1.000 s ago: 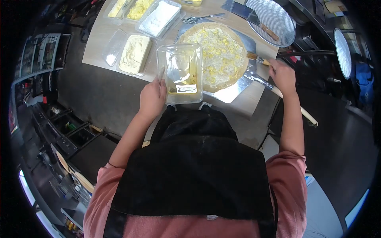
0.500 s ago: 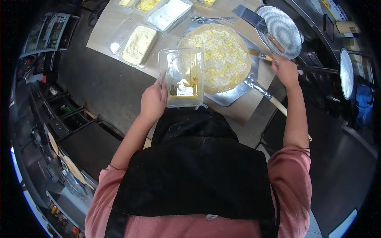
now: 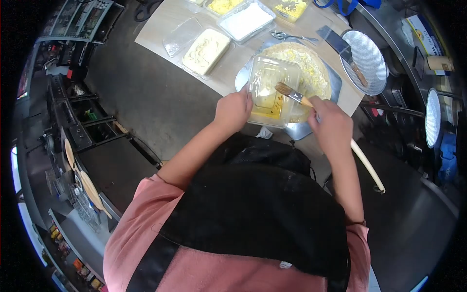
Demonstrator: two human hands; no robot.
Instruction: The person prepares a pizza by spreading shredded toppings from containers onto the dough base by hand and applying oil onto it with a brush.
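Seen from above, a person's right hand (image 3: 333, 126) has moved inward since the earlier frames: the brush (image 3: 294, 94) it grips, fingers closed round the handle, was at the right edge of a topped flat dough round (image 3: 316, 73), and its bristles now appear over a clear plastic container (image 3: 275, 62). Whether they touch the container is hard to tell. The left hand (image 3: 234, 109) still pinches the container's left side; yellow liquid with dark flecks pools at the near end. The container now covers more of the dough's left side, and the whole view has turned, so the table (image 3: 163, 31) slants more steeply. The dough lies on a metal peel (image 3: 334, 92), whose pale handle (image 3: 367, 165) passes the right wrist and runs out beyond the table. The table's near edge slopes down from upper left and disappears behind the container, with grey floor (image 3: 146, 82) beyond it. A narrow strip of tabletop separates the dough from a tub of creamy spread (image 3: 206, 51). On the far side, a spoon (image 3: 296, 36) lies near the dough; to the right, a spatula (image 3: 340, 46) rests across a round mesh screen (image 3: 372, 53).
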